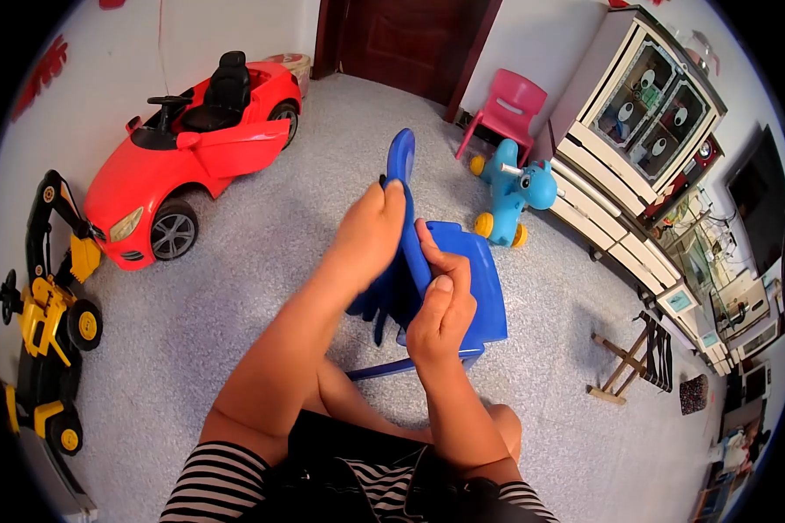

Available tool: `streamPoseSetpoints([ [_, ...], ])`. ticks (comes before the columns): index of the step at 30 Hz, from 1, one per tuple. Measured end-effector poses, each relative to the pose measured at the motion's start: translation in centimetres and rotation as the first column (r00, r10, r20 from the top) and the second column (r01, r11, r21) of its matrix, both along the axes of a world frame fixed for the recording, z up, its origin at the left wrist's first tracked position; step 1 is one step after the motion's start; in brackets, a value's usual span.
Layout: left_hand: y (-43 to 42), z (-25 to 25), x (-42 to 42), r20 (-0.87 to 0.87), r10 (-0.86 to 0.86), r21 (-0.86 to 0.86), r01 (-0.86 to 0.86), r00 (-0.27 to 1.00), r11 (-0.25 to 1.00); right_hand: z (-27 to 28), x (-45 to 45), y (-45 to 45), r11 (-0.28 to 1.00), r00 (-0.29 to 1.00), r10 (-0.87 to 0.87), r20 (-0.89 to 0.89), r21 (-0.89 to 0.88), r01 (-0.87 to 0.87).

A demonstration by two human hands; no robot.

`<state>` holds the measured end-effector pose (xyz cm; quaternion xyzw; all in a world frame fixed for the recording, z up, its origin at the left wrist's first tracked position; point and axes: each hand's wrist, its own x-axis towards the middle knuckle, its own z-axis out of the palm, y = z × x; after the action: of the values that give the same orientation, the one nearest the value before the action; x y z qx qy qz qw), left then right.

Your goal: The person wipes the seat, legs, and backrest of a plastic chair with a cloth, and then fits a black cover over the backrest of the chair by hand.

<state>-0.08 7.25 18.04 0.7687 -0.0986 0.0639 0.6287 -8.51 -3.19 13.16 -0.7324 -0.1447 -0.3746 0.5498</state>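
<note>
A small blue plastic chair (484, 283) stands on the floor in front of my knees, its backrest seen nearly edge-on. My left hand (373, 231) is closed around the upper part of the backrest. Lower down, my right hand (443, 314) grips the backrest's near edge, thumb on top and fingers bent. Between my left forearm and the chair hangs something dark blue with finger-like strips (379, 301); it is partly hidden and I cannot tell what it is.
A red toy car (161, 174) and a yellow-black toy digger (48, 314) stand left. Ahead right are a pink chair (510, 109) and a blue ride-on toy (506, 192). A cabinet (606, 170) lines the right wall; a folding stool (637, 357) lies nearer.
</note>
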Motion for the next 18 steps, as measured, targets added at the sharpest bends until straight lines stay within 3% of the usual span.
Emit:
streamPoseSetpoints([
  [3, 0.1, 0.4, 5.8, -0.072, -0.019, -0.022, 0.018, 0.997, 1.000, 0.0, 0.2, 0.2, 1.000, 1.000, -0.011, 0.015, -0.001, 0.011],
  [5, 0.4, 1.6, 8.1, -0.302, -0.195, -0.110, 0.170, 0.933, 0.979, 0.0, 0.3, 0.2, 1.000, 1.000, -0.007, 0.022, -0.006, 0.007],
  [7, 0.0, 1.4, 8.5, -0.309, -0.200, -0.147, 0.161, 0.930, 0.976, 0.1, 0.6, 0.0, 0.988, 0.986, -0.132, 0.098, -0.071, 0.139],
  [9, 0.0, 1.0, 8.3, -0.316, -0.208, -0.186, 0.155, 0.926, 0.970, -0.2, 0.4, 0.1, 0.994, 0.994, -0.084, 0.067, -0.058, 0.088],
  [11, 0.2, -0.1, 6.0, -0.177, -0.134, -0.110, 0.116, 0.975, 0.987, -0.1, 0.4, 0.1, 0.998, 0.998, -0.035, 0.047, -0.046, 0.037],
  [14, 0.0, -0.7, 0.3, -0.101, -0.069, -0.093, 0.059, 0.993, 0.994, -0.1, 0.2, 0.3, 0.998, 0.999, -0.037, 0.032, -0.044, 0.038],
  [18, 0.4, -0.8, 1.0, -0.144, -0.179, -0.176, 0.153, 0.973, 0.973, 0.3, 0.1, 0.2, 0.995, 0.995, -0.083, 0.056, -0.048, 0.085],
])
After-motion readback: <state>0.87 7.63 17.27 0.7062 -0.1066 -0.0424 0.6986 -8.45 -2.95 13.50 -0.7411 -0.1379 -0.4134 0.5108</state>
